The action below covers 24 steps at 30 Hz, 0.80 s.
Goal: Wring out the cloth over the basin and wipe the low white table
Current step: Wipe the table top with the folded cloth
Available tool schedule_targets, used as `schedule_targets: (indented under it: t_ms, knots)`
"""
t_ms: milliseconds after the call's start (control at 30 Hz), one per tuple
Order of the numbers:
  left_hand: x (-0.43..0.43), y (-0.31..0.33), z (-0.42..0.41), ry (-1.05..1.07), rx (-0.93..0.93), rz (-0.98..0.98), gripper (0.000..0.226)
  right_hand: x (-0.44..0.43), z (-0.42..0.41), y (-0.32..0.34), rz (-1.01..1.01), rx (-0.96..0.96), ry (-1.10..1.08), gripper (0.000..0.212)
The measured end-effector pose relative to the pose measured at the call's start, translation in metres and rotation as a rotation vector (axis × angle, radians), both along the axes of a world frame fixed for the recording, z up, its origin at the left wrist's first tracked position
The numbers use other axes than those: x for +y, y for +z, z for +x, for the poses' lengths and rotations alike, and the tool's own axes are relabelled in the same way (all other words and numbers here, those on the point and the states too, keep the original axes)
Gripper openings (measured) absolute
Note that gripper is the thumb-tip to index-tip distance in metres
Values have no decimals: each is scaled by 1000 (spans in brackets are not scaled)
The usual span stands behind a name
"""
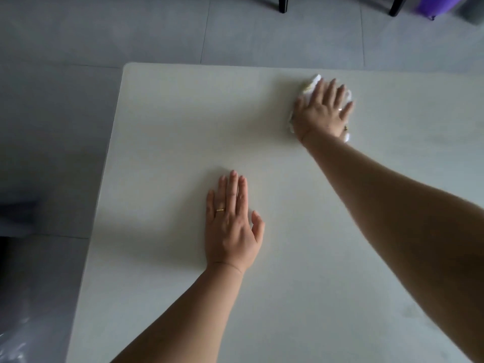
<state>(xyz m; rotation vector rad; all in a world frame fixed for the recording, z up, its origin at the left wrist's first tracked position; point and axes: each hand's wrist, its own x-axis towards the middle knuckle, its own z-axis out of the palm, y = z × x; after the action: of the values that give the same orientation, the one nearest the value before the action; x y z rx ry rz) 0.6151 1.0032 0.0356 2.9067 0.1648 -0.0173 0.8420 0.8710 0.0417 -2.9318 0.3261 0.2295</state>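
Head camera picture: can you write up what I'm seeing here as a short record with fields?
Surface: low white table on a grey tiled floor
Tool: white cloth, bunched, mostly hidden under a hand
Working: right hand pressed flat on the cloth, fingers spread, near the table's far edge
Bracing: left hand flat on the table, fingers straight, holding nothing
Stage: wiping, it seems
Background: dark furniture legs and a purple object, both beyond the table
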Motion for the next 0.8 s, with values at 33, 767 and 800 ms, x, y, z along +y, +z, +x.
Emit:
schedule_targets:
  t_ms: [33, 767, 800]
  knots:
    - [0, 0, 0, -2, 2, 2, 65, 21, -3, -1, 13, -10, 43, 62]
    - [1, 2, -3, 2, 23, 17, 65, 84, 5, 5, 46, 25, 641, 62]
    - [1, 2, -3, -3, 22, 18, 65, 71, 8, 5, 34, 21, 685, 61]
